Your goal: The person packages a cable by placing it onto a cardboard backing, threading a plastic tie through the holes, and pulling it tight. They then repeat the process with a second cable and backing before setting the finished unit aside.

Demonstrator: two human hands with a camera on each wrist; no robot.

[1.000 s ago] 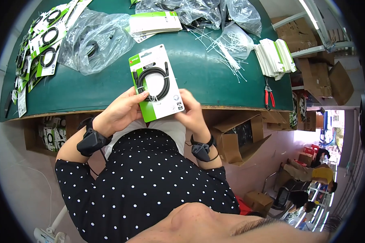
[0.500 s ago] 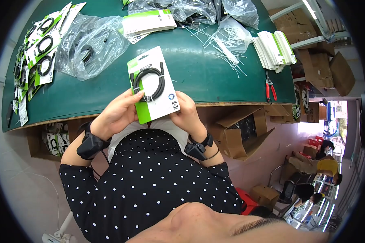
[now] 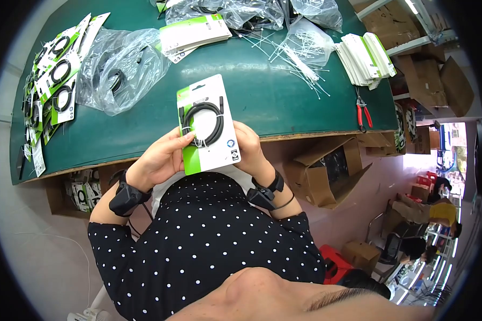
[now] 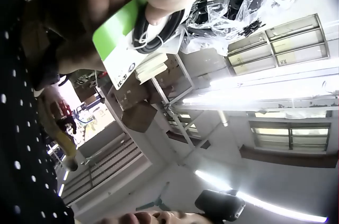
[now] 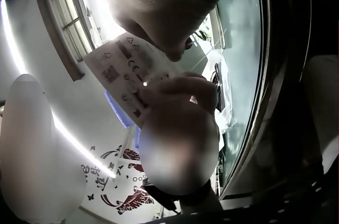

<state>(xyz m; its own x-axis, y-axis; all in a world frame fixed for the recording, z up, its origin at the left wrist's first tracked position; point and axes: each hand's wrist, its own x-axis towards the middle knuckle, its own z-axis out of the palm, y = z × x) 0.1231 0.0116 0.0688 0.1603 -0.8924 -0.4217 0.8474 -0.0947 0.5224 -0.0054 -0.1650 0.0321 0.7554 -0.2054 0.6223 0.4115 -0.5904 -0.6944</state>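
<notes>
A coiled black cable (image 3: 201, 107) is fastened with white ties to a green and white packaging card (image 3: 226, 152), held upright above the person's lap at the table's front edge. My left hand (image 3: 166, 155) pinches the card's left edge, thumb over the coil, as the left wrist view also shows. At the opposite edge, my right hand (image 3: 250, 147) grips with curled fingers, partly hidden behind the card. The right wrist view shows the card's printed back (image 5: 119, 68), with left fingers (image 5: 180, 92) against it and the right fingertips close by.
On the green table (image 3: 273, 107) lie carded cables (image 3: 61, 72), a clear plastic bag (image 3: 144, 69), stacked cards (image 3: 195, 35), loose white cable ties (image 3: 300, 64), another card stack (image 3: 361, 59) and red-handled cutters (image 3: 363, 115). An open cardboard box (image 3: 318, 182) stands below the right edge.
The right hand has shifted up slightly along the card's right edge and turned its back more toward the head camera. The left hand keeps its pinch. The head view has shifted a little.
</notes>
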